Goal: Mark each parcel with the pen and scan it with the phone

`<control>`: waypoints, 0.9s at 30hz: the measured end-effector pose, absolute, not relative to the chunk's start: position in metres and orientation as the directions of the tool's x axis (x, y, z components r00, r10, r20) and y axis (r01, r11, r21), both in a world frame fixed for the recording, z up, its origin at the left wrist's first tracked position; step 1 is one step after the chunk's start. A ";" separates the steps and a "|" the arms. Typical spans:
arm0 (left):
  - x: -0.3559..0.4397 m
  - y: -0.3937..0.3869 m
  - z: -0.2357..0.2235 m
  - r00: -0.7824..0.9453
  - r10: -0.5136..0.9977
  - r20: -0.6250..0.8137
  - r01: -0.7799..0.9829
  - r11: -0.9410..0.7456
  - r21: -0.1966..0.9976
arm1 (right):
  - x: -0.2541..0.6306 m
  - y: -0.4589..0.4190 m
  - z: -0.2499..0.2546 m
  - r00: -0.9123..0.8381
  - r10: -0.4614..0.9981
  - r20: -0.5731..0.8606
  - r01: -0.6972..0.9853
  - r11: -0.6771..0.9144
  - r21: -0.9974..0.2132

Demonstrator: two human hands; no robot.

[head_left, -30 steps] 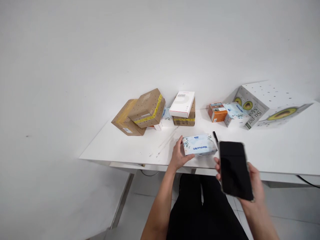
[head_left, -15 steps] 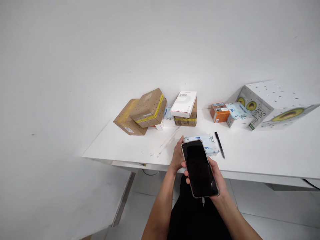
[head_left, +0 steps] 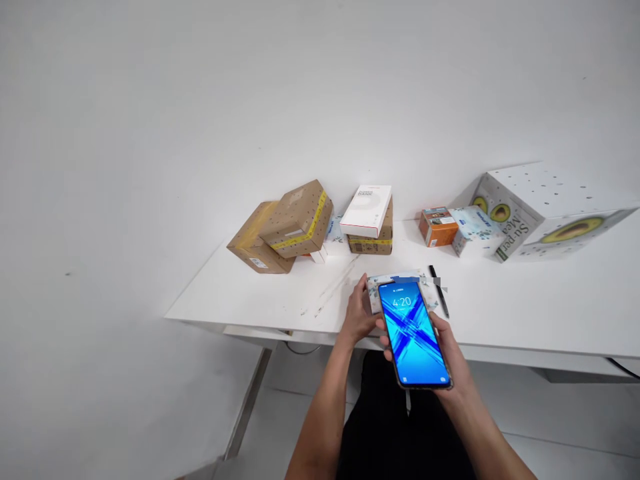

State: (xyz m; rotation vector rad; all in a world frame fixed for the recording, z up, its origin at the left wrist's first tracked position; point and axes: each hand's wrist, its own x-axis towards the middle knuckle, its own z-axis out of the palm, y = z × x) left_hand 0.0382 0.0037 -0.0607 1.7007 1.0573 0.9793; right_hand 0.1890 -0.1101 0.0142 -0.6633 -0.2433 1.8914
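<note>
My right hand is wrapped round a smartphone in a clear case, its fingertips showing along the left edge. The phone's screen is lit blue and reads 4:20. Partly behind the phone, a pale floral tissue pack lies on the desk near its front edge. My left hand is curled round the left end of this pack, with some of its fingers hidden. A black pen lies just right of the pack.
On the white desk, brown cartons are stacked at left. A white power bank box tops another carton. An orange box, a second tissue pack and a large avocado-print box stand at right, by the wall.
The phone's screen has gone from black to lit. My right hand has shifted slightly right with the phone, uncovering more of my left hand, which stays at the pack.
</note>
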 end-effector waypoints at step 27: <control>0.035 0.003 -0.062 0.376 0.909 0.177 0.192 -0.263 0.945 | 0.304 -0.068 -0.017 -0.039 0.999 -0.020 0.652 0.011 -0.758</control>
